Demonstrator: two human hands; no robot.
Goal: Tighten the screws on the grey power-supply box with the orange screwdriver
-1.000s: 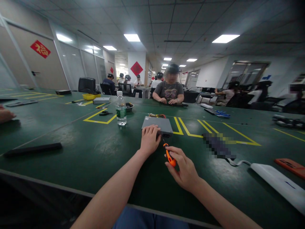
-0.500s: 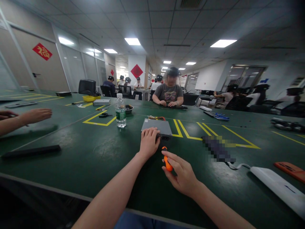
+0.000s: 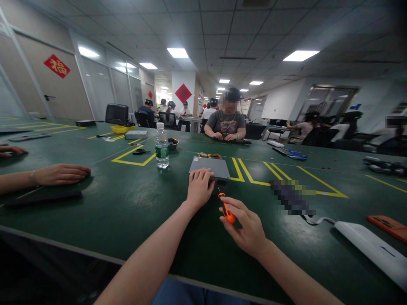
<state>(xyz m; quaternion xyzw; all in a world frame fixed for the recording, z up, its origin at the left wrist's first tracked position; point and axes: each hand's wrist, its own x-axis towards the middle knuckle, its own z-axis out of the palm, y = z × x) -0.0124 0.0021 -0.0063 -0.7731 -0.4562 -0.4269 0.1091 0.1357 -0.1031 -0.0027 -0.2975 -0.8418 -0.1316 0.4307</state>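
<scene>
A grey computer power supply lies on the green table in front of me, its coloured cables at the far side. My left hand grips its near left edge, fingers over the top and thumb by the near face. In my right hand is an orange and black screwdriver, pinched by its handle between thumb and fingers. The thin shaft points up and away from me, toward the near face of the power supply. Whether its tip touches the casing I cannot tell.
A water bottle stands left of the power supply, near a metal bowl. A co-worker's hand rests on the table at left, beside a dark bar. Right are a white device and an orange phone. Another person sits opposite.
My right hand has tilted the screwdriver, so its shaft now shows toward the power supply. My left hand stays put. At left, the co-worker's hand has come down onto the table, further right.
</scene>
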